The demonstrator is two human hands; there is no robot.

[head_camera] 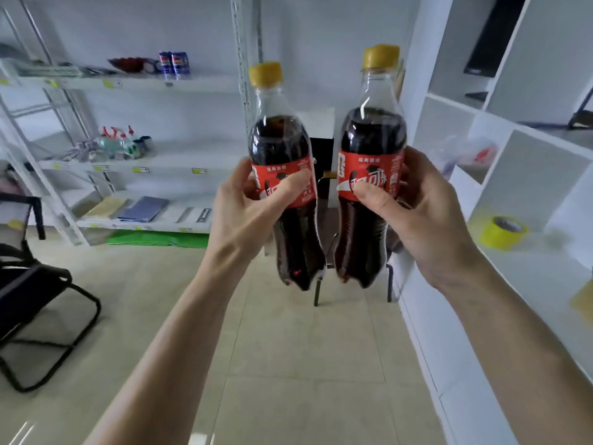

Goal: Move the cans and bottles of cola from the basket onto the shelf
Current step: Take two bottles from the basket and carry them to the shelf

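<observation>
- The person stands in the aisle with a cola bottle in each hand, both raised upright at chest height; I judge this the carrying step, between basket and shelf. No basket is in sight.
- The left hand [247, 213] wraps its fingers round the red label of the left bottle [282, 175], thumb pressed across the front.
- The right hand [426, 216] grips the right bottle [369, 168] the same way, at the label band.
- The two bottles hang just beside each other, not touching, well clear of the floor.
- Both carry yellow caps and dark cola up to the shoulder. The red labels bear white Chinese script in the Coca-Cola style; the small print is too fine to read.
- On the metal rack [134, 83] to the left, two blue cans [175, 64] that look like Pepsi stand on the top board; the writing itself is blurred.
- The white cubby shelf [500, 120] on the right holds a yellow tape roll [502, 232].
- Next, I reckon, comes a reach toward a shelf board and setting each bottle down on its base before letting go; which shelf is meant I cannot tell.
</observation>
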